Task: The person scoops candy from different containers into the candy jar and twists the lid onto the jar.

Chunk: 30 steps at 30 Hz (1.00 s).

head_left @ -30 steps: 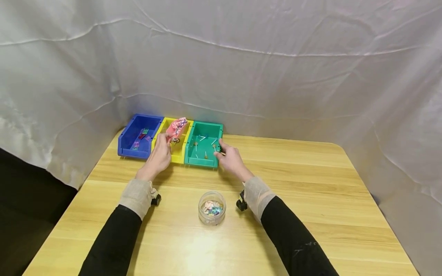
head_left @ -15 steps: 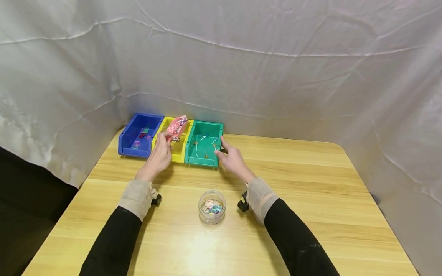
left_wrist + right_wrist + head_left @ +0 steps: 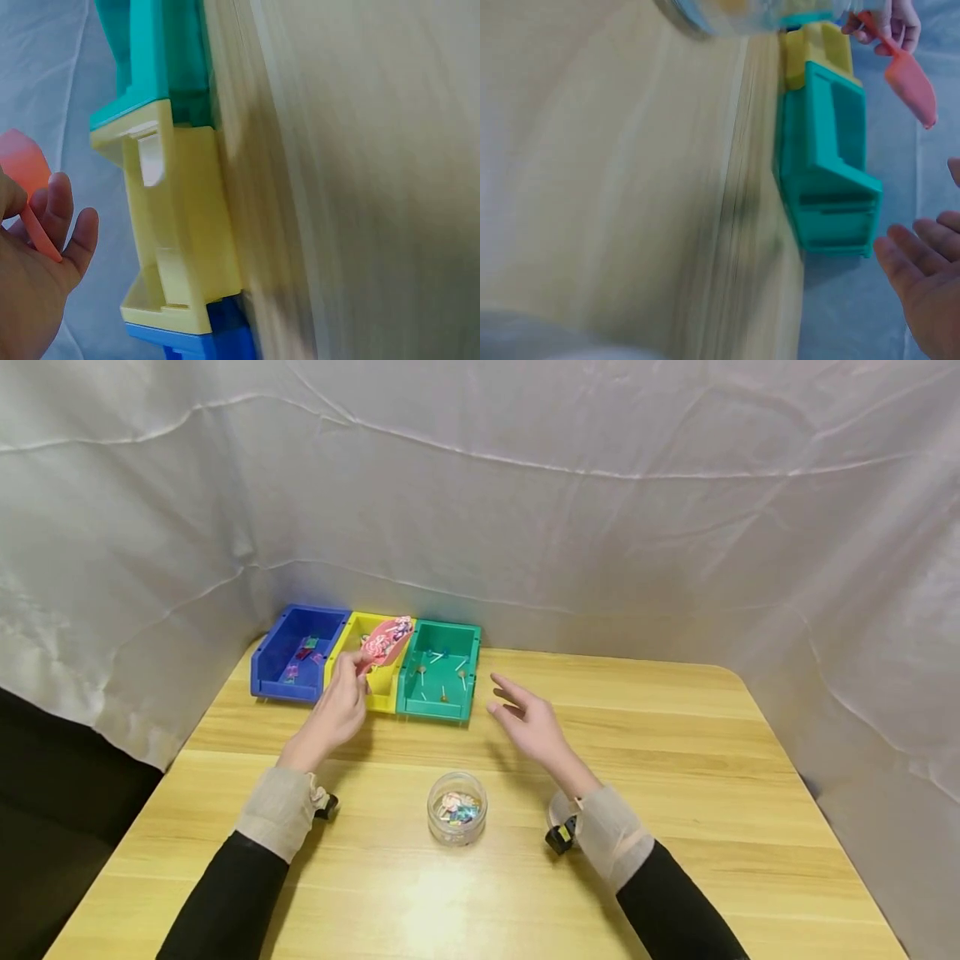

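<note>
My left hand (image 3: pixel 335 703) grips a pink scoop (image 3: pixel 911 84) by its handle, over the yellow bin (image 3: pixel 385 692). The scoop is heaped with wrapped candies (image 3: pixel 386 639), mostly pink and white with some purple. In the left wrist view the fingers (image 3: pixel 58 214) curl about the orange-pink handle, well above the bin's front. My right hand (image 3: pixel 531 725) holds nothing; its fingers are spread and relaxed, just right of the green bin (image 3: pixel 435 710). Several small lollipops (image 3: pixel 442 697) lie scattered in the green bin.
A blue bin (image 3: pixel 285 692) with several small colourful wrapped pieces stands left of the yellow one. Nearer the front, a clear jar (image 3: pixel 450 837) holds more candies. A round transparent thing (image 3: pixel 559 810) is partly hidden by the right wrist. Grey cloth (image 3: pixel 562 543) hangs behind the table.
My right hand has left the green bin's right side and drawn back to the right. My left hand still holds the loaded scoop, its bowl now pointing a little more rightward.
</note>
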{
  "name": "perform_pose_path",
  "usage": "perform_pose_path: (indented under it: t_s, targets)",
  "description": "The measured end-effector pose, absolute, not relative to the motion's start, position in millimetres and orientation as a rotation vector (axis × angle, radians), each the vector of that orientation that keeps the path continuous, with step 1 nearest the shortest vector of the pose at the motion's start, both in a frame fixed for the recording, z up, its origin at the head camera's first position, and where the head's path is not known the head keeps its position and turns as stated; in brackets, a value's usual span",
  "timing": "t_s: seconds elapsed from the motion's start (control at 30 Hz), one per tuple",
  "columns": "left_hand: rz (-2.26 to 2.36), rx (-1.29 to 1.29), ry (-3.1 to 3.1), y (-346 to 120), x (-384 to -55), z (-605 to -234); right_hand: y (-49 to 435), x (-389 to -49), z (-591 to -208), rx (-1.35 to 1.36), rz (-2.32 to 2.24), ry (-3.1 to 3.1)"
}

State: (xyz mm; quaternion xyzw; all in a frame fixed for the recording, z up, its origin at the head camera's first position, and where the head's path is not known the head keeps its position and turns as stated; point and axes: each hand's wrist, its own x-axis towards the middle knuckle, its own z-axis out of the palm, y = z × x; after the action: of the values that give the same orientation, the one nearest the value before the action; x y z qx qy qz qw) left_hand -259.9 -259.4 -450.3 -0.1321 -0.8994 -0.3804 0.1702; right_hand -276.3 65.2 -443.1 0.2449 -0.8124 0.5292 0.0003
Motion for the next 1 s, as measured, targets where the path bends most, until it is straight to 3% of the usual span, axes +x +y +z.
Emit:
perform_pose_path:
  t_s: [0.37, 0.6, 1.0]
  targets:
    - [-0.974, -0.519, -2.498, -259, -228, -444, 94, -230, -447, 1.089, 1.678, -2.657]
    - [-0.931, -0.586, -2.468, -258, -208, -444, 101, -210, -455, 1.11, 1.837, -2.768]
    - [-0.924, -0.624, -2.433, -250, -171, -451, 91, -204, -467, 1.24, 1.818, -2.789]
